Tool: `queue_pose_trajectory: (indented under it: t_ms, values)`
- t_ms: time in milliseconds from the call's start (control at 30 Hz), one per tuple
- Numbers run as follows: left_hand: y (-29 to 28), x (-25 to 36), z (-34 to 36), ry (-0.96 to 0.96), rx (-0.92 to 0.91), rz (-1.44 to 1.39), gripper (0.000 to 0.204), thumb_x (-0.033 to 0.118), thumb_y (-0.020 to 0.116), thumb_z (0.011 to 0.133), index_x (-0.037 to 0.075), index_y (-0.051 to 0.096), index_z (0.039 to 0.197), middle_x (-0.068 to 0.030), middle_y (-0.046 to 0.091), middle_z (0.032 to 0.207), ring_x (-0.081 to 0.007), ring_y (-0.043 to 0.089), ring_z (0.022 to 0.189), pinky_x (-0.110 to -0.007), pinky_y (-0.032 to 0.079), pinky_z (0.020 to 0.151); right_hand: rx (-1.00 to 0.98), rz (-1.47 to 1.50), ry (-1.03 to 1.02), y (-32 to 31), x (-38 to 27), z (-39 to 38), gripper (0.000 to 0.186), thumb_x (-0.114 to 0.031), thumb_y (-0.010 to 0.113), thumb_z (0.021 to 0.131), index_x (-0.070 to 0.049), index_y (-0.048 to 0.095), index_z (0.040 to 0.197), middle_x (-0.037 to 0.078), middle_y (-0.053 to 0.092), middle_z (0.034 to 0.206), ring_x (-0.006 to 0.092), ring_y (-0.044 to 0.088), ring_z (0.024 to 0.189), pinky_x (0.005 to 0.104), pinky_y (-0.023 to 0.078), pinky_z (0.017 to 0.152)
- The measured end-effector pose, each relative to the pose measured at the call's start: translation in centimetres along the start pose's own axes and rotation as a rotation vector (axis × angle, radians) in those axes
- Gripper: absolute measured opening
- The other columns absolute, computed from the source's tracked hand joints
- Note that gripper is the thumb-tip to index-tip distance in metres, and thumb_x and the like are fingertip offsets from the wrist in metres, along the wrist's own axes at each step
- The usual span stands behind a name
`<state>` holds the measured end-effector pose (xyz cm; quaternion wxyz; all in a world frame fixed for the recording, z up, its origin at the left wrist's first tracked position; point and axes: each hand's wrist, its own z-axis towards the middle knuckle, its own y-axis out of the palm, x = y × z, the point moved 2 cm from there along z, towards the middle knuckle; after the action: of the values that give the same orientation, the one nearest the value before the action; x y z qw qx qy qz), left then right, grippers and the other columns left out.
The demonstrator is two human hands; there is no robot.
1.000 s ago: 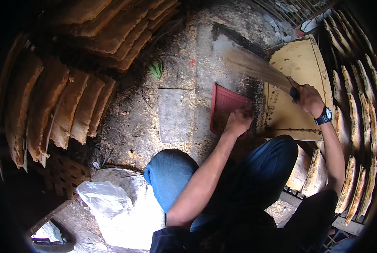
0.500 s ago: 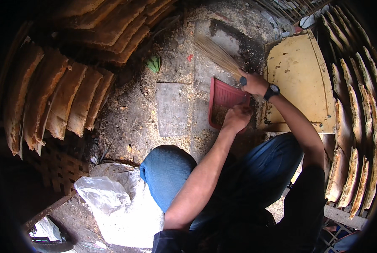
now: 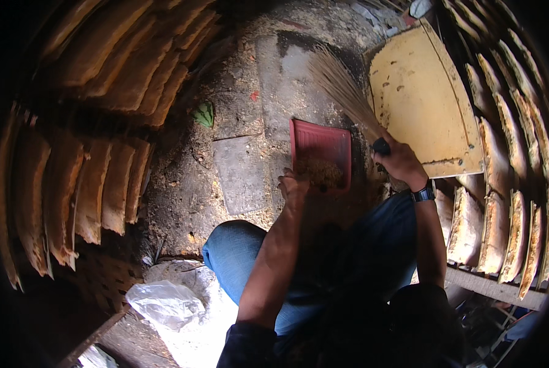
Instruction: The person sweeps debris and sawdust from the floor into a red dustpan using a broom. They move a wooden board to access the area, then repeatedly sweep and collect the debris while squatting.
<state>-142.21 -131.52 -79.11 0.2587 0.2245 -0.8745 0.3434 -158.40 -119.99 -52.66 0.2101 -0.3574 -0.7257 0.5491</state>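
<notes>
My right hand (image 3: 403, 164), with a watch at its wrist, grips the dark handle of a straw broom (image 3: 347, 89). The broom's long bristles fan out away from me, over the floor beside the yellow board. A red dustpan (image 3: 333, 140) lies on the floor before my knees, with a heap of pale brown debris (image 3: 321, 173) in its near part. My left hand (image 3: 294, 186) is at the pan's near left edge, palm down with fingers curled. Whether it touches the rim, and what its fingertips hold, I cannot make out.
Racks of rough brown slabs stand at left (image 3: 63, 190) and right (image 3: 495, 227). A yellow board (image 3: 422, 92) lies right of the broom. Crumbs, a flat grey slab (image 3: 241, 175) and a green leafy piece (image 3: 204, 115) are on the dirty floor. A clear plastic bag (image 3: 166, 303) rests by my left knee.
My left hand has moved left from the pan's near right side to its left edge. My right hand has drawn the broom toward me and right. The whole view has shifted slightly.
</notes>
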Motion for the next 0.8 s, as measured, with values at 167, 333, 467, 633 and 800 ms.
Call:
queue_pose_trajectory:
  t_ms: [167, 333, 467, 633, 800]
  values:
    - [2.4, -3.4, 3.1, 0.202, -0.065, 0.206, 0.080, 0.039, 0.071, 0.073, -0.002, 0.039, 0.133, -0.0341, 0.055, 0.122, -0.0479, 0.057, 0.113, -0.048, 0.047, 0.097, 0.031, 0.098, -0.054, 0.2, 0.8, 0.8, 0.077, -0.038, 0.068, 0.083, -0.006, 0.037, 0.146, 0.025, 0.065, 0.112, 0.0397, 0.062, 0.107, 0.0418, 0.048, 0.094]
    - [0.8, -3.2, 3.0, -0.027, -0.183, -0.049, 0.081, 0.033, 0.071, 0.072, -0.010, 0.039, 0.133, -0.0355, 0.051, 0.127, -0.0466, 0.051, 0.121, -0.048, 0.042, 0.103, -0.044, 0.165, -0.084, 1.2, 1.0, 1.7, 0.077, -0.040, 0.068, 0.082, -0.006, 0.039, 0.145, 0.025, 0.066, 0.109, 0.0390, 0.063, 0.105, 0.0414, 0.048, 0.093]
    - [1.0, -4.1, 3.4, -0.047, -0.253, -0.086, 0.081, 0.031, 0.070, 0.073, -0.012, 0.039, 0.134, -0.0357, 0.053, 0.125, -0.0450, 0.054, 0.119, -0.046, 0.045, 0.101, -0.124, 0.140, -0.072, 0.9, 0.1, 1.9, 0.076, -0.039, 0.069, 0.082, -0.005, 0.040, 0.144, 0.026, 0.065, 0.111, 0.0388, 0.062, 0.107, 0.0416, 0.048, 0.094]
    - [4.7, -7.0, 4.9, -0.011, -0.456, -0.012, 0.080, 0.036, 0.071, 0.073, -0.008, 0.043, 0.133, -0.0324, 0.057, 0.122, -0.0426, 0.057, 0.114, -0.044, 0.047, 0.097, -0.023, 0.175, -0.182, 1.2, -1.2, 1.9, 0.077, -0.035, 0.073, 0.078, -0.008, 0.043, 0.144, 0.021, 0.069, 0.106, 0.0311, 0.067, 0.102, 0.0370, 0.049, 0.092]
    - [4.4, -5.8, 1.7, 0.071, -0.683, 0.103, 0.077, 0.039, 0.071, 0.075, -0.004, 0.046, 0.133, -0.0290, 0.060, 0.118, -0.0402, 0.059, 0.111, -0.043, 0.049, 0.095, -0.025, 0.076, -0.207, -1.9, -2.9, 1.2, 0.074, -0.030, 0.076, 0.074, -0.018, 0.048, 0.141, 0.020, 0.069, 0.103, 0.0352, 0.066, 0.095, 0.0397, 0.050, 0.089]
